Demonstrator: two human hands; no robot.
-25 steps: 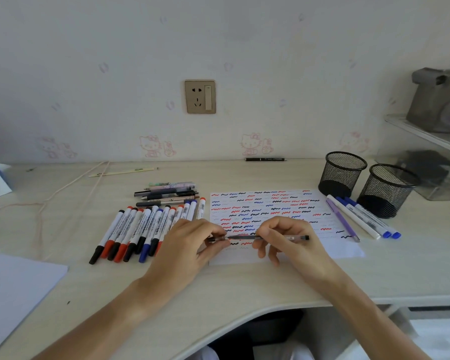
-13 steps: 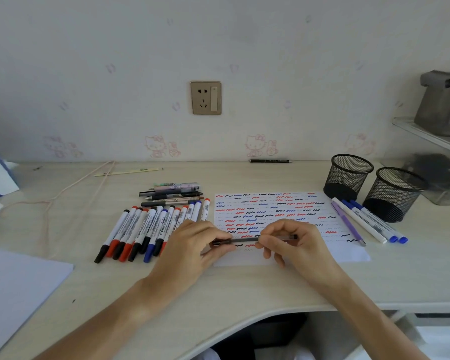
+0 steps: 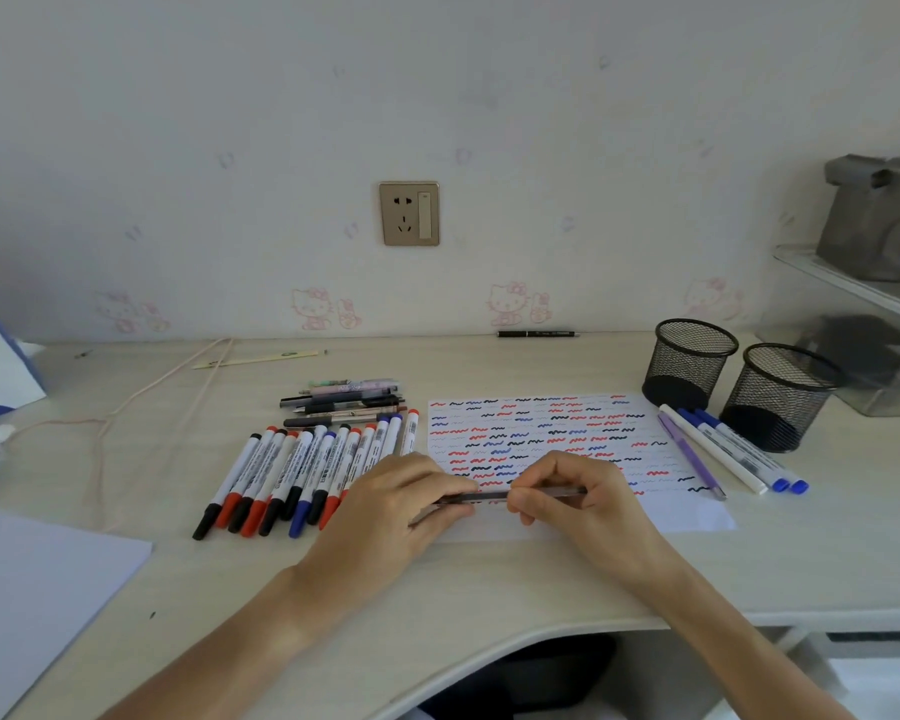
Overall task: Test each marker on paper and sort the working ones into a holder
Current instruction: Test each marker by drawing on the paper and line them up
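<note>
My left hand [image 3: 385, 506] and right hand [image 3: 578, 498] each pinch an end of a slim pen [image 3: 494, 496], held level over the scribbled paper [image 3: 541, 428], likely to work its cap.

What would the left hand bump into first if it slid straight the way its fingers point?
Probably the right hand. The left hand points rightward along the pen both hands hold, over the paper. Depth is hard to judge.
</note>
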